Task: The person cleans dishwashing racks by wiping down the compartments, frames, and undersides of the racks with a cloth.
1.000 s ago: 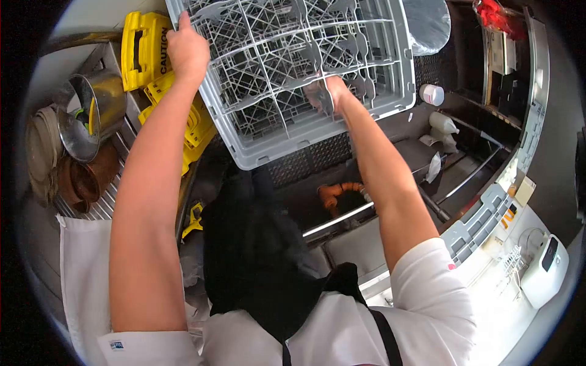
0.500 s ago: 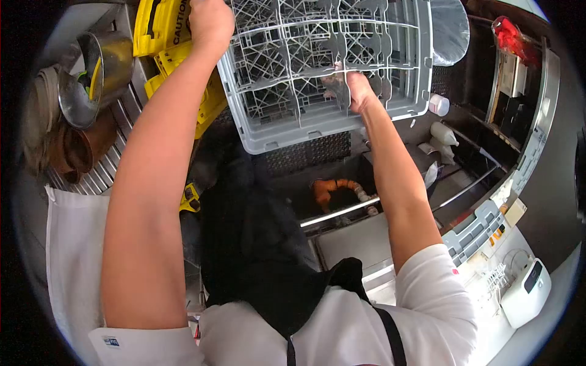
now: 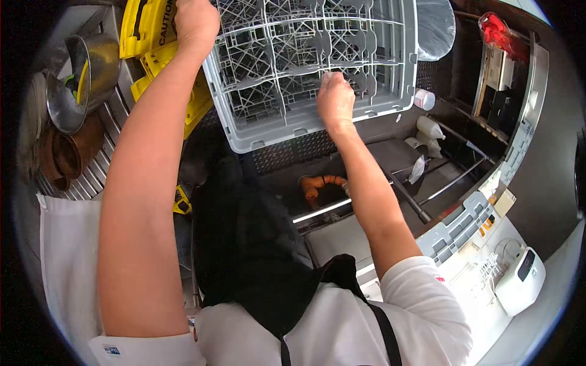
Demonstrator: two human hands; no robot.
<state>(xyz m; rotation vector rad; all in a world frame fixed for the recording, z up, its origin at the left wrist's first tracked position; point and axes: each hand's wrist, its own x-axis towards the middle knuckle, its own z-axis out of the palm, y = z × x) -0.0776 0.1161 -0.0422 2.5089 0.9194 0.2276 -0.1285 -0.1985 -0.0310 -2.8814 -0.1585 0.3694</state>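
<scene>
A grey plastic rack (image 3: 274, 139) with a grid of compartments fills the top middle of the head view. At its upper left edge is my left hand (image 3: 196, 23), closed round the rim, with its fingers partly hidden. My right hand (image 3: 336, 100) is closed over the rack's lower right part, its fingers at the thin grid bars; a small clear or whitish thing at the fingertips is too small to name. Beside the left arm are yellow caution signs (image 3: 141, 30).
On the left, a metal pot (image 3: 101, 67) and brown containers (image 3: 73, 152) rest on a slatted shelf. An orange hose (image 3: 314, 186) lies below the rack. To the right are a white tub (image 3: 424, 99), a white bottle (image 3: 430, 127), metal rails and a white device (image 3: 520, 280).
My right hand has drawn back from inside the compartments to above the grid bars. Both hands and the rack sit higher in view than a second ago.
</scene>
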